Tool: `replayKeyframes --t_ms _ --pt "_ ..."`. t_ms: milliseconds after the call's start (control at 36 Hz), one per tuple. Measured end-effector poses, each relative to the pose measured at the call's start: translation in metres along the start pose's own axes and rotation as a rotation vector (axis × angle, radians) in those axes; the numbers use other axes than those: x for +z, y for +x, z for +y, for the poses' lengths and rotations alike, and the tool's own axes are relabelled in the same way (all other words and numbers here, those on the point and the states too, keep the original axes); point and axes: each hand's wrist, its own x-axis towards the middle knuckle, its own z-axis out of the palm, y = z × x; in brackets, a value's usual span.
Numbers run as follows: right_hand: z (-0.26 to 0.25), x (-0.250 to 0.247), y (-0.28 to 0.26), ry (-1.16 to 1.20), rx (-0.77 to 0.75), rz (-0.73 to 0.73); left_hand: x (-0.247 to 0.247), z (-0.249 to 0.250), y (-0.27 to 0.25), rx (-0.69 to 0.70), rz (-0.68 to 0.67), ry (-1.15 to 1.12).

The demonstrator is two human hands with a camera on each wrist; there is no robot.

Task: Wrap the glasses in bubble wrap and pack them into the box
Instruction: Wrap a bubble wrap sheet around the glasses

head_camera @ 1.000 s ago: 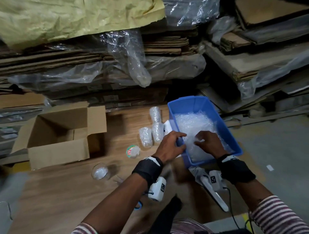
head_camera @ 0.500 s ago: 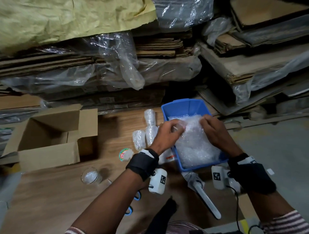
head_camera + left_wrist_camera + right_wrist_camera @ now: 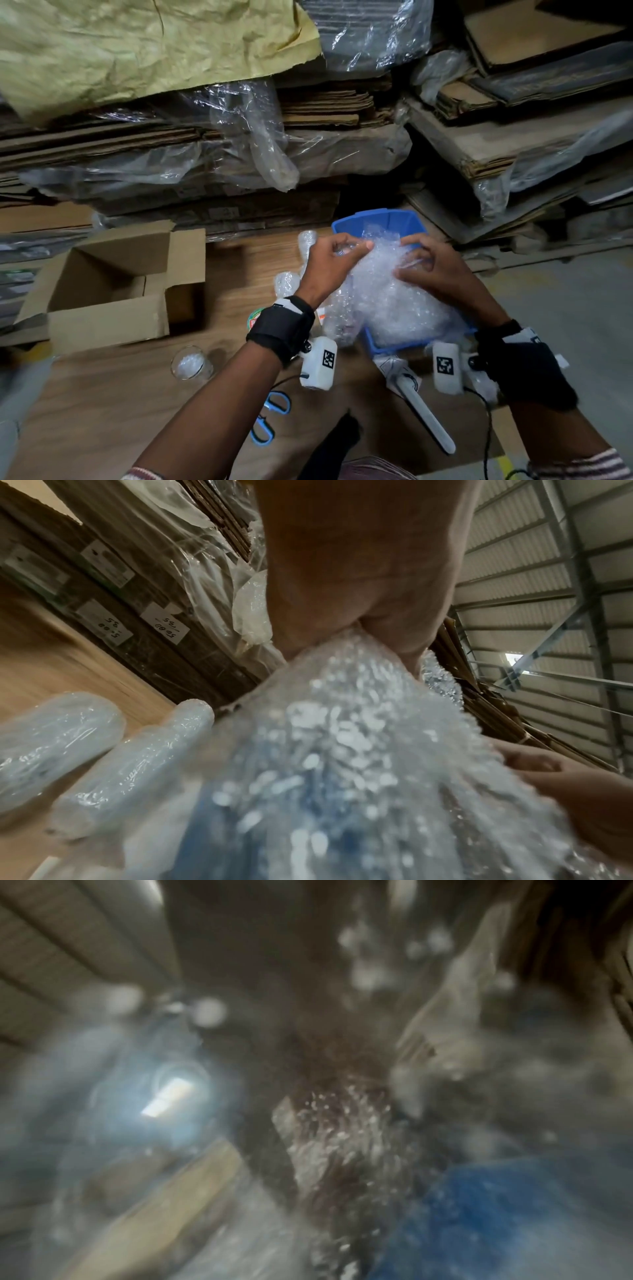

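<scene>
A sheet of bubble wrap [image 3: 387, 301] hangs lifted over the blue bin [image 3: 387, 219]. My left hand [image 3: 337, 253] pinches its upper left edge and my right hand [image 3: 421, 263] pinches its upper right edge. In the left wrist view the bubble wrap [image 3: 342, 750] drapes down from my left hand [image 3: 359, 588]. The right wrist view is blurred. A bare glass [image 3: 190, 362] stands on the wooden table, near left. Wrapped glasses [image 3: 286, 282] lie left of the bin, also as wrapped glasses [image 3: 130, 767]. The open cardboard box [image 3: 113, 291] stands at far left.
Blue-handled scissors [image 3: 270, 418] lie near my left forearm. A white tape dispenser [image 3: 421, 407] lies in front of the bin, and a tape roll [image 3: 255, 317] peeks out left of my wrist. Stacked flattened cartons and plastic film [image 3: 260, 137] wall the back.
Both hands have risen out of the blue bin, pulling a sheet of bubble wrap up with them. One second ago they were reaching down into the bin.
</scene>
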Motion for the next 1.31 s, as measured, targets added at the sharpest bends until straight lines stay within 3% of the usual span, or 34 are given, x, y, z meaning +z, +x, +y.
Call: replayKeyframes --t_ms 278,361,417,472,556,639,806,917,1028,1194,1306 --pt "0.020 -0.027 0.005 -0.060 0.064 -0.025 -0.011 -0.016 0.002 -0.048 -0.071 0.095" --pt "0.035 -0.033 0.014 -0.093 0.103 0.117 -0.008 -0.020 0.004 -0.093 -0.048 0.133" --pt "0.048 -0.037 0.022 -0.109 0.123 0.230 -0.006 -0.018 0.003 -0.194 -0.044 0.139" --pt "0.048 -0.039 0.023 -0.104 0.145 0.335 -0.006 -0.014 0.003 -0.325 -0.097 0.109" --pt "0.042 -0.043 0.023 -0.068 0.155 0.470 -0.005 -0.011 0.004 -0.380 -0.230 0.106" --pt "0.045 -0.049 0.022 -0.041 0.151 0.484 -0.001 -0.012 0.007 -0.388 -0.286 0.067" --pt "0.046 -0.057 0.015 0.031 0.085 0.465 0.026 -0.016 0.017 -0.445 -0.140 0.002" --pt "0.025 -0.059 0.009 0.020 0.018 0.487 0.045 -0.013 0.017 -0.529 -0.188 -0.156" --pt "0.013 -0.060 0.007 0.016 -0.040 0.474 0.055 -0.021 0.016 -0.657 -0.282 -0.171" --pt "-0.001 -0.054 0.002 0.059 -0.119 0.422 0.045 -0.015 0.017 -0.517 -0.245 0.049" --pt "-0.023 -0.039 -0.005 0.190 -0.082 0.266 0.030 0.014 0.017 -0.352 -0.169 0.057"
